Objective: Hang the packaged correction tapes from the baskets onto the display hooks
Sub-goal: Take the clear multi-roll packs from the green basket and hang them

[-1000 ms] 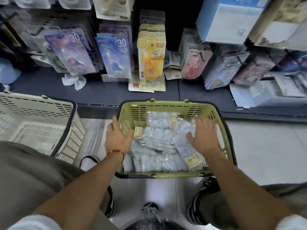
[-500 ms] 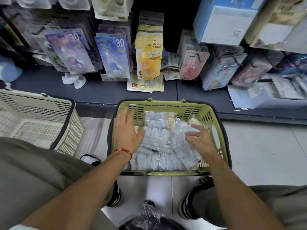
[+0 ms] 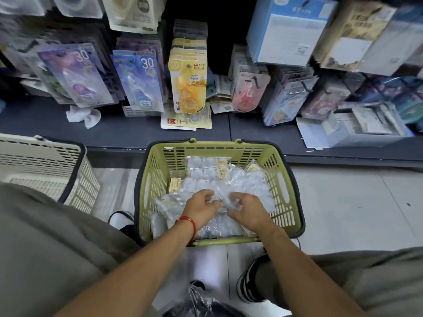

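A green basket [image 3: 295, 193] stands on the floor in front of me, filled with several clear plastic packets of white correction tapes [image 3: 206, 172]. Both my hands are inside it, close together over the pile. My left hand [image 3: 200, 205], with a red band on the wrist, curls its fingers on a clear packet. My right hand [image 3: 246, 207] curls its fingers on the same crinkled plastic beside it. Above the shelf, display hooks carry hanging packs: purple and blue "30" packs [image 3: 139, 81], yellow packs [image 3: 188, 74] and pink packs [image 3: 248, 90].
A beige basket [image 3: 45, 161] stands on the floor at the left. A dark shelf [image 3: 119, 131] lies behind the baskets with loose cards and crumpled paper [image 3: 83, 116] on it. Boxes [image 3: 288, 30] hang at upper right. A dark plastic bag [image 3: 196, 303] lies between my feet.
Both hands have moved from the basket's sides toward its middle and now meet over the pile, with fingers curled on the clear packets. The view has shifted slightly.
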A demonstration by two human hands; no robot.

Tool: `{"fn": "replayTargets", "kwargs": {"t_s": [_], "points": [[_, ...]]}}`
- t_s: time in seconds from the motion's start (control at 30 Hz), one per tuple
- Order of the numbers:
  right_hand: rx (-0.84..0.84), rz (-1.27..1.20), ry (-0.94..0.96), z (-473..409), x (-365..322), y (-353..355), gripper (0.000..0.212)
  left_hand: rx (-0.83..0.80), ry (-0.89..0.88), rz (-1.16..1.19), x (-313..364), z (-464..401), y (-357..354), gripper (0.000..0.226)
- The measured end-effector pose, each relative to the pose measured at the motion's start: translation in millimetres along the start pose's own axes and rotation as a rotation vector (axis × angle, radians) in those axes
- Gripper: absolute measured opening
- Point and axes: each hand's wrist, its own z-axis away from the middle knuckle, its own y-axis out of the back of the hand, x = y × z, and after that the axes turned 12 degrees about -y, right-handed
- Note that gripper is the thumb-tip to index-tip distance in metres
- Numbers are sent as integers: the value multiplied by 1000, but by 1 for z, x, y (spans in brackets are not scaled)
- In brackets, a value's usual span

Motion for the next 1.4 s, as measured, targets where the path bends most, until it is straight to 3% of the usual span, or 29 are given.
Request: {"fn": "replayTargets", "kwargs": {"t_s": [0.13,0.2,0.27,0.33,0.4,0.47,0.57,0.6,0.67,0.73,0.83,0.97,1.03,1.07,1.1,1.17,1.4], "points": [[-201,-524,44,-3,-20,13,26,13,158,504,8,-3,-1,65],[-120,-562,-2,-9,-23,16,22,87,161,562,1,-4,3,53],[132,-191,-131,-19,-7,19,41,144,166,580,-4,-4,8,51],[122,231,-279,-18,16,19,71,160,183,579,-6,-2,10,49],[89,301,-280,-17,30,15,79,170,202,569,-7,0,11,47],[220,44,-246,-20,33,21,63,192,226,582,-11,-2,12,51],[408,-556,-359,-20,22,43,37,250,265,658,-6,-6,12,47],[377,-777,-390,-19,18,52,33,271,265,676,-3,-7,12,44],[150,-1133,-359,-13,8,63,27,293,263,718,3,-9,11,43],[-121,-1210,-268,-6,-7,63,24,280,268,811,8,-12,10,44],[-240,-869,-110,0,-31,38,23,218,266,941,15,-11,9,37],[-15,-623,-59,-12,-39,2,19,265,176,883,-3,-10,10,53],[166,-266,-136,-29,-18,3,38,293,193,874,-11,-9,15,71],[168,-41,-175,-37,-2,4,55,300,208,869,-14,-9,19,80],[116,121,-202,-42,14,6,70,301,210,866,-16,-9,22,85],[-7,203,-217,-48,36,12,86,302,198,849,-19,-8,28,88],[98,400,-38,-56,47,18,60,322,208,822,-22,-4,33,87]]}}
